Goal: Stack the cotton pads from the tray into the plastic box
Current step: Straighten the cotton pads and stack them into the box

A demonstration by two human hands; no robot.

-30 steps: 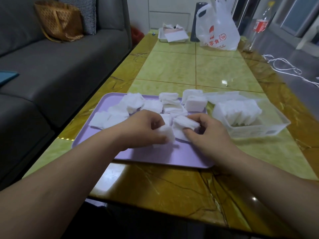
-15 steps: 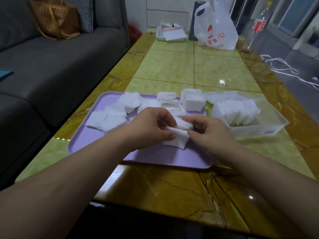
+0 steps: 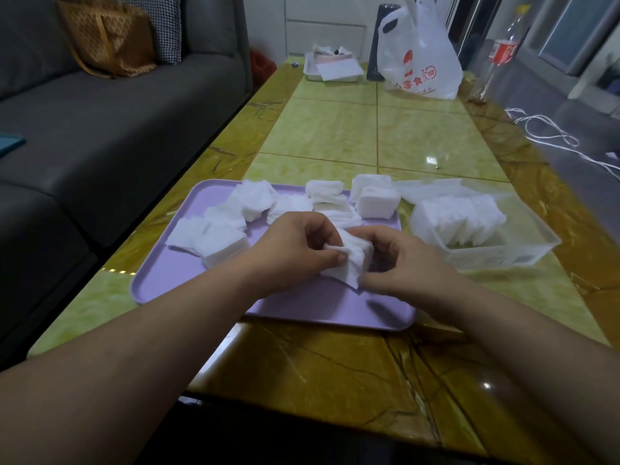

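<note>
Grey sofa (image 3: 117,129) fills the room left of the tray. A long bench (image 3: 335,135) w/ a glossy green-and-brown stone top carries the rest. A lilac tray (image 3: 161,280) lies flat on the bench's near half, straight in front of the person.

Well beyond the tray, at the bench's far end, stands a white shopping bag (image 3: 419,58) w/ red print. A clear plastic box (image 3: 523,253) sits just right of the tray; can't tell if the two touch. Inside it a row of cotton pads (image 3: 459,219) stands on edge, leaning. A brown woven handbag (image 3: 107,38) rests on the sofa, far beyond the tray & to its left.

Two bare forearms reach in over the tray's near edge. L hand (image 3: 288,253) & R hand (image 3: 409,263) meet above the tray's middle, towards its right side. Both grips hold one small stack of pads (image 3: 352,263). The L thumb & fingers pinch its left edge, while the R fingers curl round its right side & lower corner. The stack is tilted; can't tell if its lower corner touches the tray.

Loose pads (image 3: 218,236) lie in untidy heaps across the tray's far half & left side. A neater block of pads (image 3: 377,203) sits at its far right corner. A clear bottle (image 3: 500,48) w/ a red label stands beyond the tray, to the right. A white cable (image 3: 550,135) trails on the floor, right of the tray.
</note>
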